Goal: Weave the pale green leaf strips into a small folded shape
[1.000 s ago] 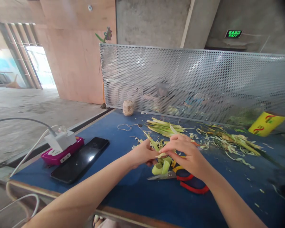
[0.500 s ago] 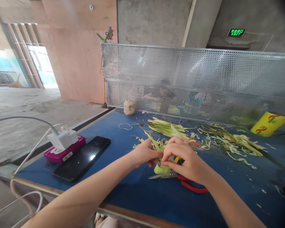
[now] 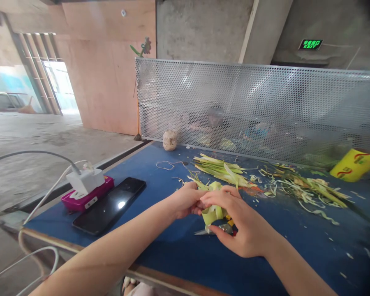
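A pale green leaf strip (image 3: 212, 214), bent into loops, is between my two hands above the blue table. My left hand (image 3: 188, 200) pinches the strip from the left, its fingertips partly covered. Curved over the strip from the right is my right hand (image 3: 245, 224), with the fingers on its top and the thumb at its lower edge. Scissors (image 3: 201, 232) lie beneath; the blade tip shows, while my right hand hides most of the handles. Just beyond the hands is a bundle of cut leaf strips (image 3: 214, 166).
Curled scraps and stalks (image 3: 311, 187) are scattered to the right, near a yellow packet (image 3: 354, 164). A black phone (image 3: 111, 205) and a magenta power strip (image 3: 88, 196) with a white charger sit at left. A carved pale block (image 3: 169, 140) stands before the perforated metal screen (image 3: 185, 94).
My right hand has opened from a tight pinch and spread over the leaf strip, covering the scissors' red handles. The strip's loop stands taller. The view has shifted slightly.
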Demonstrator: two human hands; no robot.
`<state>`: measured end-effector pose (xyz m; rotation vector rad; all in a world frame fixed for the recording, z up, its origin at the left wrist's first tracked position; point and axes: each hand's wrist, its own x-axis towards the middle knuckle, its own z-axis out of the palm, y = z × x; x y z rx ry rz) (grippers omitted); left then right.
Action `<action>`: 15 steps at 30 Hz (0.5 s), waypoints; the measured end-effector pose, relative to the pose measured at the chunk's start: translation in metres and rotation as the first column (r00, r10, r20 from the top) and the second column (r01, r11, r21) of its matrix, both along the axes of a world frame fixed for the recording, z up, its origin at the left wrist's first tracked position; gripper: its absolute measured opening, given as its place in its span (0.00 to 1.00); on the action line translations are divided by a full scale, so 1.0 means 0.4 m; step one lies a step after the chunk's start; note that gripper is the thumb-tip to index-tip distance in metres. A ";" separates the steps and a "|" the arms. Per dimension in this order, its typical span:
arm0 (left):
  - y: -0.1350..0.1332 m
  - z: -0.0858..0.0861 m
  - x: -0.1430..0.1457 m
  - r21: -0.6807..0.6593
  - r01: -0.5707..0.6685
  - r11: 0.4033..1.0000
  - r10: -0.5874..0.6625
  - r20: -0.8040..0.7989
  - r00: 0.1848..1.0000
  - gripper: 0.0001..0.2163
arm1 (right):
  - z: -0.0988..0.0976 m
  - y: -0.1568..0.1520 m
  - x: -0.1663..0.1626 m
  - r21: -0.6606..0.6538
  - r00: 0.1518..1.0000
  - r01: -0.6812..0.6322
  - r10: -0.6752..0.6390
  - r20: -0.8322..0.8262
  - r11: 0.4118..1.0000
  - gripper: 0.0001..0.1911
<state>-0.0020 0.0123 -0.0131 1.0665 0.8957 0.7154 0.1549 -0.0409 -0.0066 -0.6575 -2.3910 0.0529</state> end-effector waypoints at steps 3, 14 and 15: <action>-0.009 0.010 -0.002 -0.054 -0.019 0.998 0.023 0.073 0.997 0.11 | 0.004 0.000 -0.004 0.129 0.990 -0.036 0.018 0.143 0.991 0.25; 0.018 0.008 -0.013 0.043 -0.068 0.997 0.058 0.202 0.978 0.06 | -0.009 0.008 -0.014 0.326 1.000 0.017 -0.016 -0.004 0.945 0.15; 0.022 0.009 -0.014 0.049 -0.096 0.994 0.084 0.201 0.976 0.07 | -0.005 0.011 -0.008 0.292 0.999 -0.001 0.013 -0.039 0.956 0.14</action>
